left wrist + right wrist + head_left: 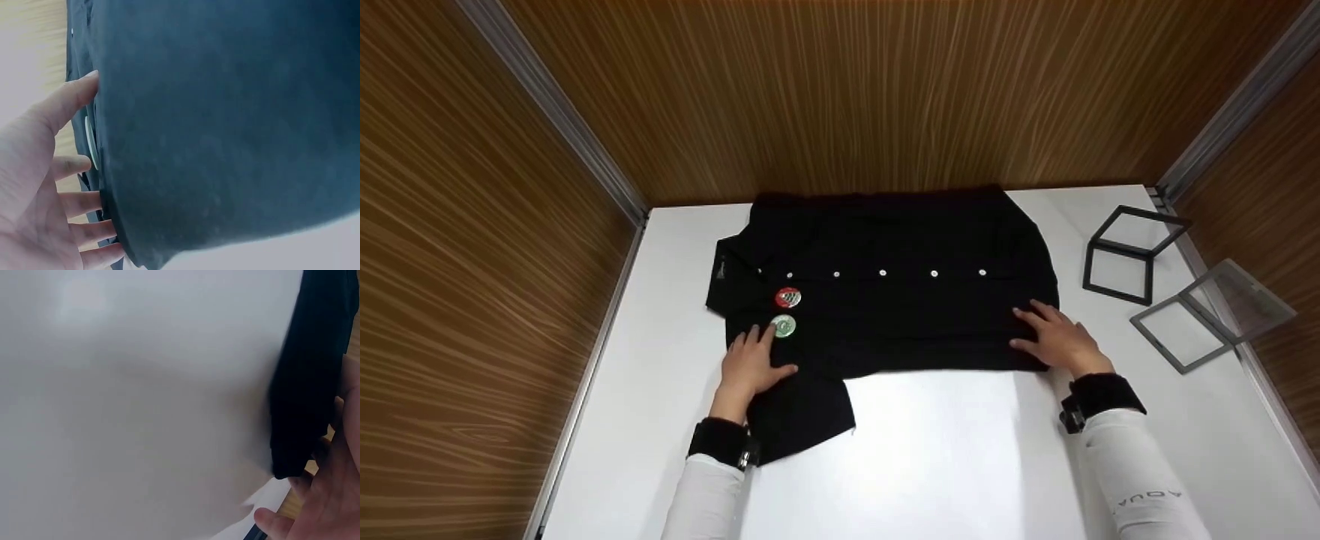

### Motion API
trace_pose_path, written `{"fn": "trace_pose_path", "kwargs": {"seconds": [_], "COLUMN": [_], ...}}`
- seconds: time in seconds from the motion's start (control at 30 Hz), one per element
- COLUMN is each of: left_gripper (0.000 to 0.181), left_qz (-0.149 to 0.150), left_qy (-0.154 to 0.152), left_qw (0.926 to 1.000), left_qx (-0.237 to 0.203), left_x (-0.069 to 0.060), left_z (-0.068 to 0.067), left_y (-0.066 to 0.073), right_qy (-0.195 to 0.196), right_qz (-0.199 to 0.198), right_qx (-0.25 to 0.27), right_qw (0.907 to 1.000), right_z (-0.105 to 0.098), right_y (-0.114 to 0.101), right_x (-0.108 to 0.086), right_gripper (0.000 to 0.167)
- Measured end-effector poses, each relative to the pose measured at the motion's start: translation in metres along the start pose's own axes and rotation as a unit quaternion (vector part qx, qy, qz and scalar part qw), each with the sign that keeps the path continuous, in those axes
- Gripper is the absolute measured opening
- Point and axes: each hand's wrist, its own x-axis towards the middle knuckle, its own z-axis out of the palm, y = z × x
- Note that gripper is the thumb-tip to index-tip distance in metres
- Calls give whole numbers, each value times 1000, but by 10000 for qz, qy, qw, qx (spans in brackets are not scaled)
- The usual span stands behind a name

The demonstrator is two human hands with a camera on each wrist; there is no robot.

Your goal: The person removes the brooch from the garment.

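Observation:
A black buttoned shirt (915,322) lies sideways on the white table, its collar at the left and one short sleeve (802,416) extending toward the front. Fingers spread, my left hand (748,367) rests on the shirt near the collar, beside a green round badge (784,325); a red badge (788,298) is just above. My right hand (1059,339) rests with spread fingers on the shirt's lower right corner. In the left wrist view, dark cloth (225,124) lies beside my left hand (50,185). The right wrist view has my right hand (332,495) at the cloth's edge (309,382).
Two hinged frames, one black (1151,277) and one grey (1234,340), stand partly opened on the right side of the table (930,465). Wood-grain panels (840,97) enclose the back and both sides.

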Motion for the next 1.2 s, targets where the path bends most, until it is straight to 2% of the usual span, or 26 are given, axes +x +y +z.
{"fn": "trace_pose_path", "kwargs": {"seconds": [0.37, 0.57, 0.77, 0.93, 1.2], "left_gripper": [96, 97, 97, 96, 97], "left_qz": [321, 416, 513, 578, 506], "left_qy": [-37, -96, -30, 72, 20], "left_qw": [9994, 9990, 9986, 9982, 9986], "left_qx": [98, 106, 151, 160, 173], "left_x": [3, 3, 2, 1, 1], "left_z": [5, 8, 10, 11, 10], "left_y": [17, 25, 32, 34, 32], "right_qy": [-78, -208, -306, -332, -267], "right_qz": [-1, 135, 224, 239, 284], "right_qx": [233, 368, 514, 564, 541], "right_qw": [9997, 9990, 9980, 9976, 9978], "right_z": [-7, -10, -11, -12, -16], "right_y": [27, 38, 45, 47, 42], "right_x": [-12, -16, -18, -19, -16], "right_gripper": [72, 74, 76, 76, 74]}}
